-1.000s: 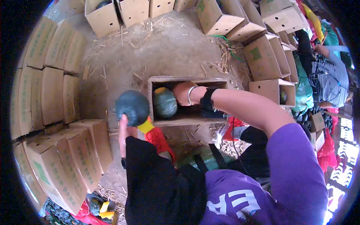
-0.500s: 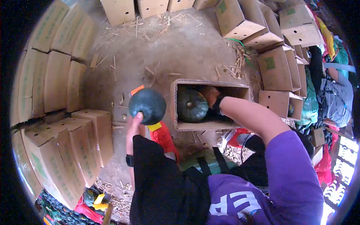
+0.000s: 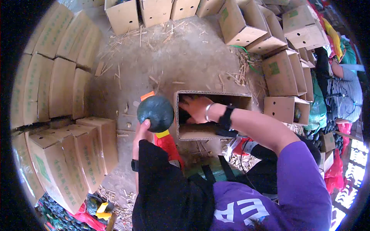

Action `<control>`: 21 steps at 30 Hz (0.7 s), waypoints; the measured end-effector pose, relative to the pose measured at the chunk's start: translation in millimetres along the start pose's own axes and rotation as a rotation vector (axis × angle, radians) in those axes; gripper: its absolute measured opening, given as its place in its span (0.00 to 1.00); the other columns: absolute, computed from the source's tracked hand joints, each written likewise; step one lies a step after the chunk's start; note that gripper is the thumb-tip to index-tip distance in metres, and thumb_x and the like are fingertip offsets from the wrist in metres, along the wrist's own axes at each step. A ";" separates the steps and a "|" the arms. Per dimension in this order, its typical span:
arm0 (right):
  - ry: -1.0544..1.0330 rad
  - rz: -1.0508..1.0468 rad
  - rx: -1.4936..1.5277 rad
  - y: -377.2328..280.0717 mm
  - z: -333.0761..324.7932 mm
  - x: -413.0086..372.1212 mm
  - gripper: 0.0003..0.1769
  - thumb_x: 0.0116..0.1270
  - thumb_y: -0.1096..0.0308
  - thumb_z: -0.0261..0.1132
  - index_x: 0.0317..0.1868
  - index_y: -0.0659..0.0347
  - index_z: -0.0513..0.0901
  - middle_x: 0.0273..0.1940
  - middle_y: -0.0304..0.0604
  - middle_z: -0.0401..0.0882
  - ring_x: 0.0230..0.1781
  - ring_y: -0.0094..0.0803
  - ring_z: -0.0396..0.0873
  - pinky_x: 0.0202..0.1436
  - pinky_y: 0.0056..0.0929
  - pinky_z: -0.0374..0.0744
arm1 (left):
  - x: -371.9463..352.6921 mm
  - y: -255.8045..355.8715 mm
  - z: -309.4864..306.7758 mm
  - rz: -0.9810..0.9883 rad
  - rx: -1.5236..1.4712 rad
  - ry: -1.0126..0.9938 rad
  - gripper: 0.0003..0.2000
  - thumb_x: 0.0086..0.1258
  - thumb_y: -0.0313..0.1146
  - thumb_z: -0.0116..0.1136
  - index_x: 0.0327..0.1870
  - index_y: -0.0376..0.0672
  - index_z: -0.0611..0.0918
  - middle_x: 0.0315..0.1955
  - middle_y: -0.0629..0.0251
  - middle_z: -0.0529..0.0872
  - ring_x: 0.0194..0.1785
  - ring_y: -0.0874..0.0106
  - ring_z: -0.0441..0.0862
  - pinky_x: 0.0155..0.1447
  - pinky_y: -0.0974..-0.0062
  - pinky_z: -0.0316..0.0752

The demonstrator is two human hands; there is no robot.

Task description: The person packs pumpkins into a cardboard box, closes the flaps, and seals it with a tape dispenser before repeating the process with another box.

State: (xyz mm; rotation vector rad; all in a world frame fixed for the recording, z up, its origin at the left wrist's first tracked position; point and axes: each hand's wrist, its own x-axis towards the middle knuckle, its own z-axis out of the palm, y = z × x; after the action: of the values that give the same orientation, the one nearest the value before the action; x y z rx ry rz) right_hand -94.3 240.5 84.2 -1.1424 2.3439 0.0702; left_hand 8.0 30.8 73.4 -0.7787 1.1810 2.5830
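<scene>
We find the left hand (image 3: 142, 134) gripping a dark green squash (image 3: 155, 113), thumb pressed against its surface; the fingers under it are hidden from us. The squash is held just beside the left end of a cardboard carton (image 3: 202, 133), outside it. An orange piece (image 3: 147, 95) shows at the squash's far edge and a yellow piece (image 3: 162, 134) at its near edge; we cannot tell whether either touches it.

We note the right hand (image 3: 198, 109) inside the carton, near its left end, back upward and fingers bent down. The fingertips lie in shadow, so we cannot tell whether they grip anything. A silver bracelet (image 3: 208, 112) and a dark wristband (image 3: 226, 118) circle that arm.

The carton stands open on a floor (image 3: 154, 61) strewn with pale wood strips. To the left we see stacked cartons (image 3: 61, 88) bearing green print; along the upper right, more open cartons (image 3: 283, 73). At the far right we record another person in a striped shirt (image 3: 345, 98), beside green sheeting (image 3: 316, 104).
</scene>
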 end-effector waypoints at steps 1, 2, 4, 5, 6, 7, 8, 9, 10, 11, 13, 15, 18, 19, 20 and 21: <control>0.023 0.006 -0.060 4.9 17.6 11.8 0.47 0.49 0.49 0.67 0.65 0.63 0.57 0.59 0.59 0.63 0.60 0.47 0.65 0.59 0.38 0.68 | -15.1 11.5 19.2 -0.038 -0.019 0.087 0.33 0.55 0.43 0.61 0.60 0.37 0.65 0.55 0.60 0.72 0.59 0.66 0.68 0.65 0.66 0.58; 0.051 0.020 -0.119 12.8 33.0 24.4 0.45 0.50 0.49 0.66 0.64 0.62 0.59 0.58 0.58 0.65 0.57 0.46 0.69 0.56 0.39 0.71 | -23.2 18.9 28.5 -0.076 -0.031 0.167 0.33 0.54 0.43 0.61 0.60 0.35 0.65 0.55 0.59 0.72 0.59 0.65 0.68 0.65 0.67 0.58; -0.225 0.122 0.024 15.0 -7.3 26.2 0.33 0.51 0.48 0.66 0.51 0.64 0.74 0.49 0.56 0.74 0.47 0.49 0.76 0.49 0.40 0.75 | -15.8 14.9 18.4 -0.027 0.011 0.142 0.33 0.54 0.42 0.61 0.60 0.35 0.65 0.55 0.60 0.72 0.59 0.66 0.68 0.66 0.67 0.57; -0.304 0.162 0.056 17.3 -16.8 22.7 0.31 0.51 0.47 0.65 0.47 0.65 0.77 0.46 0.55 0.76 0.46 0.49 0.76 0.49 0.40 0.75 | -12.7 10.0 10.3 -0.008 0.029 0.134 0.34 0.54 0.42 0.62 0.60 0.35 0.65 0.55 0.60 0.72 0.59 0.66 0.68 0.66 0.68 0.57; -0.382 0.202 0.086 20.0 -20.0 19.9 0.29 0.51 0.47 0.65 0.42 0.65 0.80 0.44 0.55 0.78 0.44 0.49 0.77 0.48 0.40 0.75 | -9.3 5.6 2.2 -0.005 0.037 0.133 0.33 0.54 0.42 0.61 0.60 0.36 0.65 0.55 0.60 0.72 0.59 0.66 0.69 0.66 0.67 0.57; -0.339 0.220 0.082 23.5 -7.9 17.8 0.26 0.53 0.46 0.63 0.33 0.64 0.83 0.39 0.54 0.80 0.43 0.49 0.78 0.47 0.41 0.76 | -5.1 0.0 -6.6 0.000 0.041 0.132 0.32 0.55 0.41 0.61 0.59 0.36 0.65 0.55 0.60 0.73 0.59 0.65 0.69 0.66 0.66 0.57; -0.307 0.115 -0.064 35.6 20.1 17.2 0.26 0.55 0.46 0.61 0.37 0.64 0.82 0.41 0.53 0.80 0.43 0.49 0.78 0.48 0.41 0.76 | -1.7 -6.7 -15.4 0.001 0.044 0.131 0.32 0.55 0.41 0.61 0.59 0.36 0.66 0.55 0.60 0.73 0.59 0.65 0.69 0.66 0.65 0.58; -0.204 0.046 -0.152 45.1 45.7 9.9 0.26 0.56 0.47 0.60 0.41 0.64 0.81 0.41 0.54 0.79 0.43 0.49 0.78 0.48 0.40 0.75 | 1.5 -12.3 -23.1 0.001 0.052 0.126 0.31 0.55 0.41 0.60 0.59 0.37 0.66 0.54 0.60 0.73 0.59 0.65 0.69 0.66 0.64 0.58; -0.096 -0.020 -0.239 44.7 48.9 3.9 0.27 0.56 0.47 0.60 0.45 0.63 0.79 0.41 0.54 0.79 0.43 0.48 0.78 0.49 0.40 0.75 | 5.7 -14.8 -28.4 0.004 0.064 0.118 0.30 0.56 0.41 0.60 0.59 0.37 0.66 0.54 0.60 0.73 0.59 0.65 0.69 0.66 0.64 0.58; -0.224 0.052 -0.184 45.9 50.6 3.0 0.29 0.56 0.47 0.60 0.49 0.63 0.76 0.41 0.54 0.79 0.44 0.48 0.78 0.49 0.41 0.75 | 9.3 -16.3 -32.9 0.009 0.073 0.110 0.30 0.56 0.40 0.60 0.59 0.37 0.66 0.54 0.60 0.73 0.59 0.65 0.69 0.66 0.63 0.59; -0.487 0.195 -0.070 35.5 20.2 -5.5 0.33 0.56 0.47 0.59 0.57 0.62 0.70 0.42 0.55 0.79 0.45 0.49 0.77 0.49 0.41 0.74 | 10.7 -19.2 -37.1 0.036 0.030 0.044 0.29 0.56 0.39 0.59 0.58 0.37 0.67 0.54 0.60 0.74 0.58 0.64 0.70 0.66 0.62 0.60; -0.536 0.263 0.020 30.6 7.2 -6.9 0.38 0.56 0.46 0.59 0.61 0.61 0.64 0.42 0.56 0.79 0.44 0.50 0.77 0.48 0.43 0.75 | 10.6 -22.7 -43.8 0.047 -0.002 0.011 0.29 0.56 0.38 0.60 0.58 0.36 0.67 0.53 0.60 0.74 0.58 0.63 0.71 0.65 0.61 0.60; -0.448 0.320 0.089 37.7 26.9 1.2 0.43 0.52 0.46 0.60 0.65 0.60 0.58 0.44 0.57 0.78 0.45 0.52 0.77 0.48 0.44 0.75 | 14.3 -24.6 -47.9 0.057 -0.029 -0.007 0.29 0.55 0.37 0.60 0.58 0.36 0.67 0.53 0.59 0.74 0.57 0.63 0.71 0.65 0.60 0.61; -0.417 0.363 0.140 38.8 34.8 10.9 0.43 0.51 0.48 0.61 0.64 0.60 0.59 0.44 0.57 0.78 0.45 0.52 0.77 0.48 0.43 0.75 | 13.1 -22.4 -44.3 0.059 -0.033 -0.007 0.29 0.55 0.37 0.60 0.58 0.36 0.67 0.53 0.59 0.74 0.57 0.63 0.71 0.65 0.60 0.61; -0.358 0.408 0.189 44.3 51.0 16.2 0.43 0.48 0.48 0.62 0.63 0.61 0.62 0.44 0.56 0.78 0.45 0.51 0.77 0.49 0.43 0.75 | 12.6 -21.5 -41.2 0.062 -0.037 -0.007 0.29 0.55 0.37 0.60 0.58 0.36 0.67 0.53 0.59 0.74 0.57 0.62 0.71 0.65 0.60 0.61; -0.296 0.450 0.241 49.8 67.4 21.4 0.43 0.45 0.48 0.63 0.61 0.61 0.64 0.43 0.56 0.79 0.45 0.51 0.77 0.49 0.43 0.75 | 11.0 -24.0 -39.6 0.054 -0.048 0.022 0.29 0.56 0.38 0.60 0.58 0.36 0.66 0.54 0.58 0.74 0.58 0.62 0.70 0.66 0.60 0.60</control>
State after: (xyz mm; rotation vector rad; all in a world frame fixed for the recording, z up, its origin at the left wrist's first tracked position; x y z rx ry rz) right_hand -113.0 275.1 7.2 -0.4434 2.2220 0.1047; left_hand 23.0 16.6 30.5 -0.7974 1.1661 2.6618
